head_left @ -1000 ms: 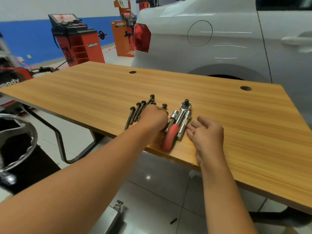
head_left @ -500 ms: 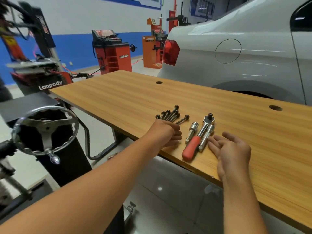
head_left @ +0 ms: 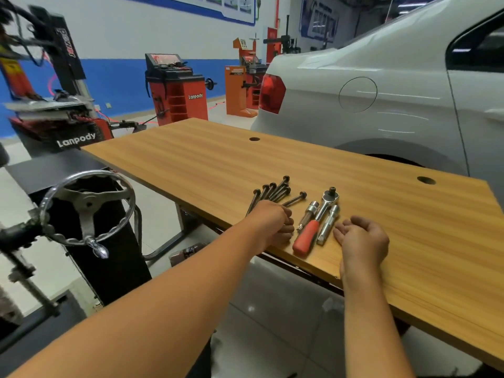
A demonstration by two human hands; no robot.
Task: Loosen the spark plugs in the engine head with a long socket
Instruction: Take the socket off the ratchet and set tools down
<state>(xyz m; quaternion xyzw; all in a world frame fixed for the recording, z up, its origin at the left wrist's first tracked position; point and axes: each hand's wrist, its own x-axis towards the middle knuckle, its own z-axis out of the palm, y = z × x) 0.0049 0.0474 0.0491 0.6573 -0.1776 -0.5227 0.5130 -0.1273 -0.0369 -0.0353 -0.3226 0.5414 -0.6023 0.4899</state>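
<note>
Two hands: left hand curled over bolts; right hand loose, empty.
Tools: ratchet, socket at bench near edge, probably within reach.

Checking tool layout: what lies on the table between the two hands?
In the head view, three tools lie between left hand and right hand: bit socket, red-handled ratchet, long socket.

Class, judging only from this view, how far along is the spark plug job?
Done: tools laid out on the table. In hand: nothing gripped; the left hand rests on the long bolts, the right hand lies beside the ratchet and long socket. Left: everything; no engine head in view.
</note>
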